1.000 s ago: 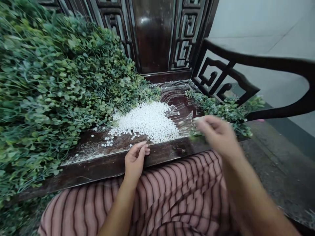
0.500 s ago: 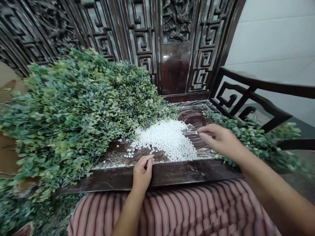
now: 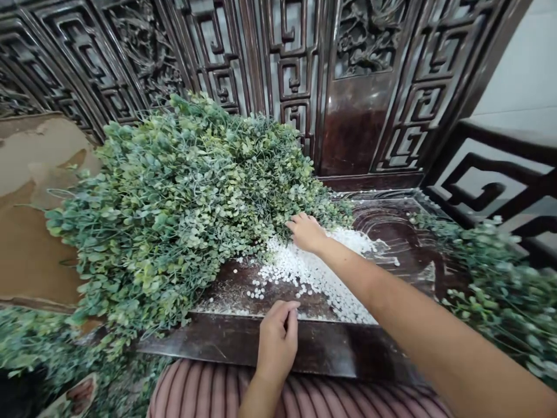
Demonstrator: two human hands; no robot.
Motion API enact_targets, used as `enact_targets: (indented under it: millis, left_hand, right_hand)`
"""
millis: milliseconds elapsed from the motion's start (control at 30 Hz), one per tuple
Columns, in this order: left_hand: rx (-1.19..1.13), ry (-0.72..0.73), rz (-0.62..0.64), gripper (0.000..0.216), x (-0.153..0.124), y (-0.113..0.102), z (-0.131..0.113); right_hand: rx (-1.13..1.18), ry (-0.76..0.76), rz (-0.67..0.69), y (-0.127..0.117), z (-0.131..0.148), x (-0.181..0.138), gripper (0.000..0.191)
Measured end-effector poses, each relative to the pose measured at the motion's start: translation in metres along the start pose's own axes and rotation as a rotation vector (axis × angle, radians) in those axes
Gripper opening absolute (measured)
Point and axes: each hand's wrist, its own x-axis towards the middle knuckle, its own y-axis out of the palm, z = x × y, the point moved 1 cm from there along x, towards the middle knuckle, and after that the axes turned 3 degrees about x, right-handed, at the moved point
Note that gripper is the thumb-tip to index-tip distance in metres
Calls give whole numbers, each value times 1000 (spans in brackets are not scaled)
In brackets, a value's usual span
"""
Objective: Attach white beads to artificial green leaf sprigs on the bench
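My right hand point(image 3: 306, 232) reaches over the white beads point(image 3: 300, 264) to the lower right edge of a big heap of artificial green foliage point(image 3: 195, 186). Its fingers are slightly bent and apart, with the tips at the leaves; nothing shows in them. Near the front rim of the dark wooden seat point(image 3: 256, 339), my left hand point(image 3: 278, 337) is closed, thumb and fingers pressed together. Whatever its fingertips pinch, if anything, is too small to make out. The small round beads lie loose in a spread pile, partly behind my right forearm.
A carved lattice backrest point(image 3: 296, 69) stands behind the seat. More green sprigs point(image 3: 513, 290) lie at the right by the dark armrest point(image 3: 500, 174). A torn brown cardboard piece point(image 3: 39, 215) is at the left. Striped pink cloth point(image 3: 209, 389) covers my lap.
My right hand has moved left from the right side of the bead pile to the foliage heap. My left hand stays by the front rim. The view has shifted left.
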Motion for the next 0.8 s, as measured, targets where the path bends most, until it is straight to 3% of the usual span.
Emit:
enact_targets:
  millis: [167,267,367,467,600,700,800]
  left_hand:
    - [15,-18,81,24,4,0,2]
    - [45,-33,115,25,6,0,0]
    - [83,-34,150,26,7,0,-2]
    - [101,-26,158,26,7,1,-3]
    - [31,-16,101,23,8,0,0]
    - [-121,-55,4,17,9,-2,3]
    - [-338,-209,-56,18,5,-2,-3]
  right_hand:
    - [21,96,-50,18,0,16,33]
    - [141,126,-176,12,-10,17,27]
    - [464,211,-361,-6,-21,18,19]
    - [975,318,-514,-28,-30,12,6]
    - [1514,414,-571,-45,-34,-25,23]
    - [1704,465,-494,-41,-27,-75,31]
    - [1821,514,-387,-28,-6,-129,41]
